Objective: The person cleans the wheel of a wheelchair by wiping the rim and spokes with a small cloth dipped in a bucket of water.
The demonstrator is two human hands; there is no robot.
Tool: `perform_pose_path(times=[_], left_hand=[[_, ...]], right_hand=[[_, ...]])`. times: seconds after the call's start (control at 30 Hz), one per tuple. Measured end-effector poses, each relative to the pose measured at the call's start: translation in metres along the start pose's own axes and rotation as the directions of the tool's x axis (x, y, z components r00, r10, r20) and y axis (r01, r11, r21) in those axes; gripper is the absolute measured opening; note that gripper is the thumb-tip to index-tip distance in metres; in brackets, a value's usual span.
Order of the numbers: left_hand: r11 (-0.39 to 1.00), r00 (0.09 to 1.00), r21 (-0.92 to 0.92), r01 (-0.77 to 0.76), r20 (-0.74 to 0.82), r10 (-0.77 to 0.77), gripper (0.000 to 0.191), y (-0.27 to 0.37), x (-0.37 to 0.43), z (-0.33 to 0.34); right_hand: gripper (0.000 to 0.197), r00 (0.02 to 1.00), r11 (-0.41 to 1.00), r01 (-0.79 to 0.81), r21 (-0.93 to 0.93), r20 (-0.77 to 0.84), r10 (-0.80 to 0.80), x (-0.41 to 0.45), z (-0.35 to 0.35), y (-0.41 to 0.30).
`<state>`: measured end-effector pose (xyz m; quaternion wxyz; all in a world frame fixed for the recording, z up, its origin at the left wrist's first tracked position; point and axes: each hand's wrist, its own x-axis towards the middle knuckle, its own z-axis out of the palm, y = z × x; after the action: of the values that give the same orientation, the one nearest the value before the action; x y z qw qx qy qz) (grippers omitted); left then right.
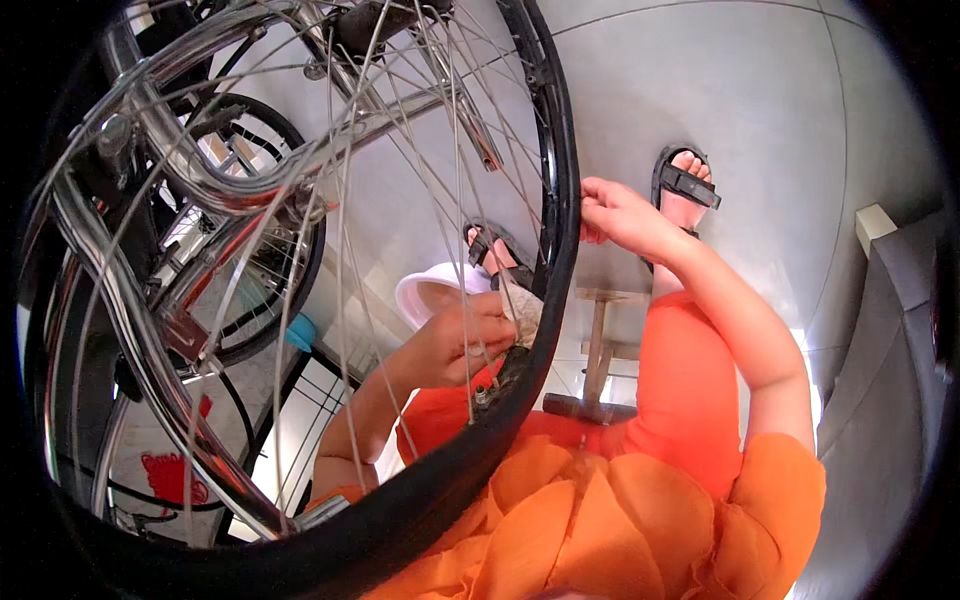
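A large spoked wheel with a black tyre (566, 135) stands tilted in front of me. It belongs to a chrome tube frame (217, 180), which looks like a wheelchair's. Seen through the spokes, my left hand (465, 337) pinches a whitish cloth (523, 311) and presses it against the inner side of the black rim (551, 180). Dirt darkens the rim around a valve stem (481, 395) below the cloth. On the tyre's outer side, my right hand (626, 217) has its fingers curled with the tips at the tyre's edge; whether they grip it is unclear.
A white round container (414, 296) sits on the floor behind my left hand. Between my legs is a small wooden stool (598, 334). Another spoked wheel (307, 262), a blue object (301, 332), a black wire rack (311, 409) and a red fringed item (169, 474) lie at left.
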<state>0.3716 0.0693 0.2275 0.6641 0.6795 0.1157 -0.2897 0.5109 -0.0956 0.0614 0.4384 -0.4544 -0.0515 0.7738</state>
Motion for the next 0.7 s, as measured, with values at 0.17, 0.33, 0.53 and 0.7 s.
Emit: perform_pose_path(times=[0.17,0.33,0.53,0.7], left_hand=[[0.997,0.997,0.058,0.042,-0.062,-0.038,0.009,0.018,-0.004,-0.007],[0.990,0.984,-0.048,0.132,-0.116,-0.137,0.009,0.023,-0.007,-0.014],[0.925,0.859,-0.353,0.142,-0.421,-0.293,0.011,-0.017,-0.027,-0.004],[0.908,0.884,-0.375,0.185,-0.341,-0.321,0.017,0.011,-0.019,0.003]], right_hand=[[0.014,0.974,0.972,0.149,-0.183,-0.144,-0.177,0.001,-0.003,-0.006],[0.023,0.591,0.698,0.317,-0.642,-0.442,-0.675,0.003,0.004,-0.023],[0.038,0.535,0.350,0.563,-0.749,0.008,-0.845,0.008,0.002,-0.032],[0.039,0.519,0.237,0.611,-0.755,0.156,-0.841,0.005,0.014,-0.029]])
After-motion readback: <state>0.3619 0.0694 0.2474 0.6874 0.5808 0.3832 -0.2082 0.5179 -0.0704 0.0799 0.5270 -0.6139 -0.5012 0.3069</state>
